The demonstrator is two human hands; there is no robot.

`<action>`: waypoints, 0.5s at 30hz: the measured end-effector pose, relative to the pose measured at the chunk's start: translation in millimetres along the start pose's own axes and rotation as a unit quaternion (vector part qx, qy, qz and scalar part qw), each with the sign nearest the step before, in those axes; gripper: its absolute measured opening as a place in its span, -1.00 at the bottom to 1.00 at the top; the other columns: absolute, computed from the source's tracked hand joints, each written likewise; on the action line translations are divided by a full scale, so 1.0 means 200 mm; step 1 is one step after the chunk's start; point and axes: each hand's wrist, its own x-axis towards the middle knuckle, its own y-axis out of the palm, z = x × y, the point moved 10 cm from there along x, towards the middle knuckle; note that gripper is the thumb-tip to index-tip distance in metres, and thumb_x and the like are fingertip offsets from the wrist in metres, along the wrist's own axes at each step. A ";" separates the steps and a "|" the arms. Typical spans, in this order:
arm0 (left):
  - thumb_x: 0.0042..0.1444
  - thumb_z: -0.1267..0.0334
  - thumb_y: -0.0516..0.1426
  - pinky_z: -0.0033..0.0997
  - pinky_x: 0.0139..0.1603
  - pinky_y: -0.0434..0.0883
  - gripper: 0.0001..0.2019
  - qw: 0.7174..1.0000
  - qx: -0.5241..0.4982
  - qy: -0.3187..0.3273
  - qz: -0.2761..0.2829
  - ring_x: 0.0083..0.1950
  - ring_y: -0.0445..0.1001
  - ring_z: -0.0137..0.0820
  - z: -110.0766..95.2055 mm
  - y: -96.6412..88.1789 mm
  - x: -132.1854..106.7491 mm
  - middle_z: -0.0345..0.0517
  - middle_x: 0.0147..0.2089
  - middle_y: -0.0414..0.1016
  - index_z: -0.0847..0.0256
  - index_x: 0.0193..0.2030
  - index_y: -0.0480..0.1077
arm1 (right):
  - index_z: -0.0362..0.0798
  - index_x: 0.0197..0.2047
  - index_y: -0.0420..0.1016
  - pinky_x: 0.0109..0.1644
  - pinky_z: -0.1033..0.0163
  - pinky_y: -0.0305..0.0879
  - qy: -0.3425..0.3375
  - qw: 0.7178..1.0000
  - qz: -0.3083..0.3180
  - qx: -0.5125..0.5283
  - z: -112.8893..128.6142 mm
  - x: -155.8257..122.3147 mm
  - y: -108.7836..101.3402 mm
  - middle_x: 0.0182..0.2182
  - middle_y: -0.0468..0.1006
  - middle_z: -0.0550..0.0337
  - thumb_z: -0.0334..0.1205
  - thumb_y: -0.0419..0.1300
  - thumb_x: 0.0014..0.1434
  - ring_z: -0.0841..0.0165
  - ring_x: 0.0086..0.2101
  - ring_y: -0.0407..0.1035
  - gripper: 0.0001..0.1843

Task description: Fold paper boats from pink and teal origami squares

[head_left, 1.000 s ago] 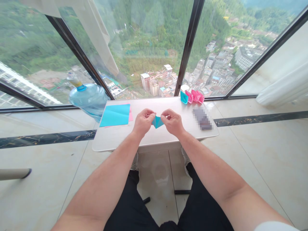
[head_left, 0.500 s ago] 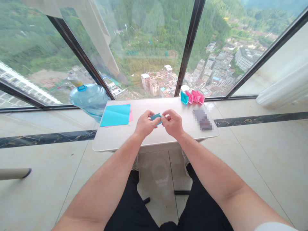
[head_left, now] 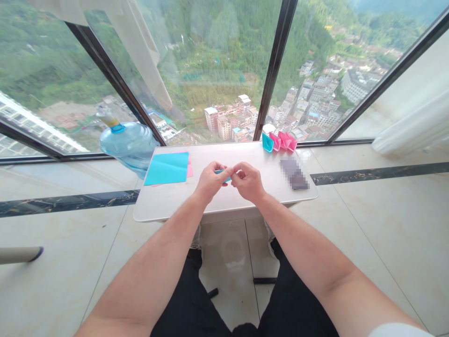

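A small folded piece of blue paper (head_left: 223, 175) is held between my two hands above the table's middle, mostly covered by fingers. My left hand (head_left: 213, 179) grips its left part, thumb on top. At the paper's right end, my right hand (head_left: 247, 179) pinches with thumb and forefinger, the other fingers curled. To the left lies a stack of blue paper sheets (head_left: 166, 168) with a pink sheet (head_left: 190, 167) showing under it. Folded paper pieces stand at the back right: a blue one (head_left: 267, 142) and several pink ones (head_left: 282, 141).
The white table (head_left: 175, 201) stands against the window. A pixelated dark flat object (head_left: 294, 173) lies at its right end. A large blue water bottle (head_left: 128, 142) leans beside the left end. My legs are under the front edge.
The raised corner of the folded blue paper no longer shows; less of the paper is visible. My hands have closed in around it, the right hand shifting slightly left.
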 end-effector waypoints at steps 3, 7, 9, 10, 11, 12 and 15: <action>-0.04 0.02 0.32 -0.42 -0.44 0.53 -0.66 0.998 0.030 0.021 -0.056 -0.33 0.49 -0.40 -0.01 -0.05 0.00 -0.14 -0.28 0.49 0.22 -0.28 0.38 | 0.03 -0.37 0.40 -0.29 0.26 0.34 -0.006 1.000 -0.010 -0.020 0.02 0.00 -0.01 -0.38 0.48 0.23 -0.18 0.18 0.16 0.41 -0.45 0.37 -0.90; 0.04 0.04 0.24 -0.43 -0.45 0.55 -0.73 0.995 0.047 0.046 -0.077 -0.36 0.47 -0.41 -0.04 -0.06 0.00 -0.19 -0.36 0.47 0.20 -0.27 0.42 | 0.01 -0.41 0.39 -0.26 0.26 0.32 -0.030 0.998 -0.035 -0.052 0.05 0.00 -0.03 -0.39 0.49 0.26 -0.21 0.19 0.14 0.43 -0.47 0.32 -0.89; 0.07 0.02 0.22 -0.43 -0.46 0.56 -0.73 0.995 0.046 0.052 -0.077 -0.35 0.49 -0.41 -0.04 -0.06 0.00 -0.18 -0.34 0.49 0.19 -0.25 0.43 | 0.01 -0.43 0.37 -0.28 0.27 0.29 -0.042 0.996 -0.050 -0.061 0.06 0.00 -0.04 -0.44 0.45 0.29 -0.22 0.18 0.13 0.44 -0.47 0.30 -0.89; 0.08 0.01 0.21 -0.43 -0.47 0.56 -0.72 0.994 0.045 0.055 -0.082 -0.35 0.50 -0.40 -0.05 -0.06 0.00 -0.16 -0.30 0.51 0.18 -0.23 0.44 | 0.00 -0.43 0.36 -0.29 0.28 0.27 -0.046 0.995 -0.056 -0.062 0.07 0.00 -0.05 -0.47 0.43 0.31 -0.23 0.17 0.13 0.44 -0.47 0.28 -0.88; 0.10 -0.01 0.20 -0.43 -0.49 0.55 -0.71 0.993 0.047 0.058 -0.091 -0.34 0.51 -0.40 -0.05 -0.07 0.00 -0.14 -0.25 0.53 0.18 -0.21 0.45 | 0.00 -0.44 0.35 -0.31 0.29 0.25 -0.048 0.995 -0.059 -0.060 0.07 0.00 -0.05 -0.50 0.40 0.33 -0.24 0.16 0.13 0.44 -0.48 0.26 -0.88; 0.11 -0.03 0.19 -0.43 -0.50 0.55 -0.69 0.992 0.049 0.061 -0.100 -0.35 0.52 -0.40 -0.05 -0.08 0.00 -0.12 -0.21 0.54 0.17 -0.19 0.45 | 0.00 -0.44 0.35 -0.33 0.30 0.24 -0.047 0.995 -0.060 -0.057 0.06 0.00 -0.05 -0.52 0.38 0.34 -0.24 0.15 0.14 0.44 -0.48 0.25 -0.88; 0.16 -0.09 0.16 -0.44 -0.51 0.51 -0.65 0.987 0.074 0.075 -0.122 -0.38 0.53 -0.39 -0.04 -0.11 0.01 -0.08 -0.21 0.56 0.17 -0.17 0.44 | 0.00 -0.41 0.35 -0.35 0.32 0.22 -0.040 0.997 -0.048 -0.045 0.06 -0.01 -0.04 -0.55 0.36 0.36 -0.25 0.14 0.15 0.46 -0.50 0.24 -0.90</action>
